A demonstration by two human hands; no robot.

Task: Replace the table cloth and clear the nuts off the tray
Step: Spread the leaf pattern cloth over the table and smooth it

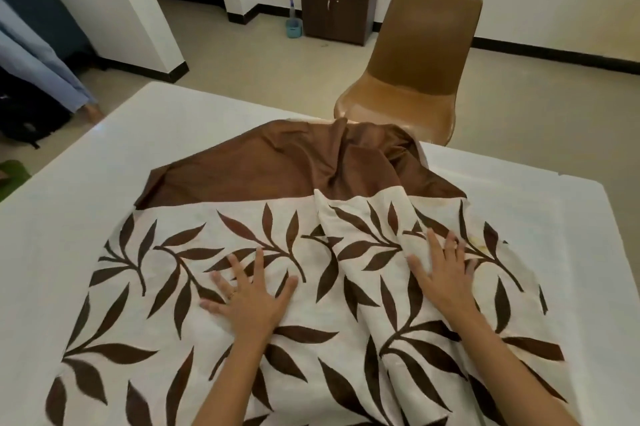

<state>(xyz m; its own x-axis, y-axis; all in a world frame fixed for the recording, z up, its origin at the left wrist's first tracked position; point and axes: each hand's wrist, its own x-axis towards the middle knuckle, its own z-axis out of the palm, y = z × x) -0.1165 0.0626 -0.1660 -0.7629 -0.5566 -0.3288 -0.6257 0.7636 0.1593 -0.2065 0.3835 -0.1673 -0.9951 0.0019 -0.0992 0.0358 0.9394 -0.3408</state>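
Only container in view: small teal bucket [293, 30] on the floor, just beside a dark brown cabinet [337, 10] by the far wall. A spray bottle [292, 8] stands upright in it; can't tell what else is inside.

My left hand [247, 294] lies palm down on the table cloth [156, 304], fingers straight and spread wide, gripping nothing. My right hand [441, 271] is the same: flat, fingers splayed, pressing on a raised fold of the cloth. Both forearms come in from the bottom edge and angle forward, right hand a little farther out than the left.

Table cloth is on the white tabletop [104, 155], roughly mid-surface, white showing on the left, right and far sides. Cream with brown leaf print on the part near me, plain brown satin band at the far end. Long axis runs from me toward the far edge, brown end pointing at the brown plastic chair [415, 69] beyond the tabletop. Left half lies fairly flat; right half and the brown band are bunched in ridges. Near end runs out of frame.

Black backpack [27, 114] on the floor at left.
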